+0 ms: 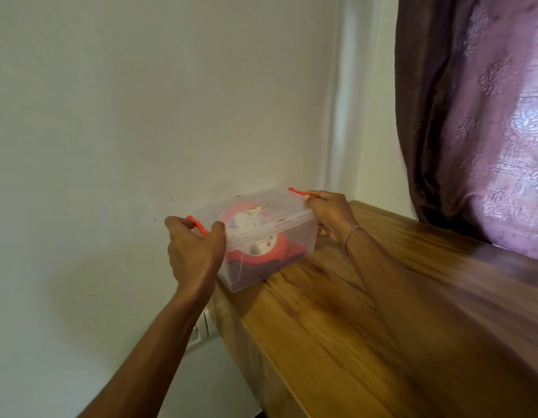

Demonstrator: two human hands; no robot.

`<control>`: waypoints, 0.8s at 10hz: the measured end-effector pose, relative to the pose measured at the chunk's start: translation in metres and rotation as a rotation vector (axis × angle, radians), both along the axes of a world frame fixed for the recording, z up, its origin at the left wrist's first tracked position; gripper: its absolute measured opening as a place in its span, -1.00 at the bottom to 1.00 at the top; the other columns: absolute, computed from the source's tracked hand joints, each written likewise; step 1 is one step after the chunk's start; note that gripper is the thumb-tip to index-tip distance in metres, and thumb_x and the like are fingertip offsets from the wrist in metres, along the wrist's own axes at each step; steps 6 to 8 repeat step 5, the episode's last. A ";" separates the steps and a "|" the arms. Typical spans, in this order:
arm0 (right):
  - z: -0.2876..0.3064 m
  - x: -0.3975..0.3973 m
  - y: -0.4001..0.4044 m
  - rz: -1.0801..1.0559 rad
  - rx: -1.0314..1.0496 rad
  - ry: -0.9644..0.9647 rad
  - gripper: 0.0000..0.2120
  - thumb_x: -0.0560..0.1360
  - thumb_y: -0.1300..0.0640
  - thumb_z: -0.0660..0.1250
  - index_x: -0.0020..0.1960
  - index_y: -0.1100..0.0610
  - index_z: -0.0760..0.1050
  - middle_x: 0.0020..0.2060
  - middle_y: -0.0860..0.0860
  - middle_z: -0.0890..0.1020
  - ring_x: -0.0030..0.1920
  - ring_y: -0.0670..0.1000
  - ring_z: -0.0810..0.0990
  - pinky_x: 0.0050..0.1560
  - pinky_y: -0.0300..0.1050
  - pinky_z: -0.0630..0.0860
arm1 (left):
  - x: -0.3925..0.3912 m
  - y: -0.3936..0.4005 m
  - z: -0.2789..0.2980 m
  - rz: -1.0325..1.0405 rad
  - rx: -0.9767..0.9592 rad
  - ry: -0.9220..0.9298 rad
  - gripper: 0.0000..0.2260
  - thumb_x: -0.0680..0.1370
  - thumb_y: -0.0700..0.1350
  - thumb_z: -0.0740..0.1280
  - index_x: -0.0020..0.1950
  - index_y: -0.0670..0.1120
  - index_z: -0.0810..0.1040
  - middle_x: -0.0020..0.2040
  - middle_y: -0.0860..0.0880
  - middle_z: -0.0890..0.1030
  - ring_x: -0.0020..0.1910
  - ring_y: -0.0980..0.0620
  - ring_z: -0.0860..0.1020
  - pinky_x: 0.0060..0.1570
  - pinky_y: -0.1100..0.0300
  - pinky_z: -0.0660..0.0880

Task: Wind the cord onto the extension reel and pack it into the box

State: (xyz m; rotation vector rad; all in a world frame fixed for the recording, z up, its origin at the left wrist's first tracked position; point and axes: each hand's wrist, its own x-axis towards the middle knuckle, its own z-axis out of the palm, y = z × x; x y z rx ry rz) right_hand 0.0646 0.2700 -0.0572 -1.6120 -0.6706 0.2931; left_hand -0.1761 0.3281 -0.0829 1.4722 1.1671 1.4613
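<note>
At the wooden shelf's [367, 297] corner, your left hand [195, 251] and right hand [328, 217] squeezed the clear box's [279, 236] short ends, red reel [252, 236] inside, its long side running wall-to-you slantwise.

One clear plastic box [270, 236] with one lid and two orange latches, at nine [196, 225] and two o'clock [297, 192]. One orange reel [255, 236] inside. Two hands: left [193, 248], right [331, 217]. One bracelet [350, 235], one wooden counter [382, 312], one curtain [478, 116].
</note>
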 end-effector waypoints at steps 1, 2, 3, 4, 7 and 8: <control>0.002 -0.005 -0.005 -0.129 -0.097 -0.258 -0.74 0.56 0.02 0.27 0.16 0.04 0.64 0.15 0.00 0.66 0.15 0.10 0.59 0.17 -0.16 0.48 | -0.001 -0.001 0.007 0.045 -0.031 0.160 -0.57 0.51 -0.01 0.50 0.21 -0.10 0.35 0.21 -0.20 0.50 0.17 -0.23 0.52 0.09 -0.15 0.60; 0.004 -0.015 -0.021 -0.171 -0.191 -0.452 -0.57 0.57 -0.15 0.24 0.33 0.07 0.50 0.26 0.07 0.59 0.26 0.13 0.53 0.24 -0.02 0.46 | -0.001 -0.003 0.023 0.122 0.021 0.439 -0.39 0.48 0.04 0.53 0.35 -0.21 0.34 0.38 -0.32 0.38 0.38 -0.34 0.34 0.25 -0.23 0.47; 0.006 -0.018 -0.044 -0.199 -0.207 -0.566 -0.47 0.58 -0.23 0.17 0.39 0.10 0.42 0.30 0.10 0.56 0.29 0.15 0.50 0.26 0.05 0.46 | 0.011 -0.014 0.043 0.060 0.241 0.667 -0.31 0.50 0.07 0.52 0.47 -0.24 0.34 0.45 -0.36 0.38 0.47 -0.37 0.31 0.41 -0.22 0.34; 0.016 -0.021 -0.082 -0.266 -0.244 -0.670 -0.48 0.58 -0.22 0.16 0.39 0.09 0.42 0.27 0.11 0.56 0.26 0.14 0.51 0.22 0.05 0.45 | 0.039 -0.040 0.054 -0.148 0.464 0.697 -0.31 0.55 0.07 0.46 0.55 -0.25 0.31 0.52 -0.35 0.34 0.54 -0.33 0.26 0.52 -0.16 0.23; 0.028 -0.015 -0.130 -0.404 -0.225 -0.771 -0.51 0.58 -0.17 0.19 0.37 0.10 0.43 0.30 0.09 0.54 0.29 0.14 0.48 0.27 0.07 0.40 | 0.076 -0.077 0.068 -0.362 0.611 0.694 -0.29 0.57 0.08 0.43 0.59 -0.22 0.26 0.60 -0.30 0.26 0.59 -0.28 0.22 0.56 -0.12 0.21; 0.028 -0.015 -0.130 -0.404 -0.225 -0.771 -0.51 0.58 -0.17 0.19 0.37 0.10 0.43 0.30 0.09 0.54 0.29 0.14 0.48 0.27 0.07 0.40 | 0.076 -0.077 0.068 -0.362 0.611 0.694 -0.29 0.57 0.08 0.43 0.59 -0.22 0.26 0.60 -0.30 0.26 0.59 -0.28 0.22 0.56 -0.12 0.21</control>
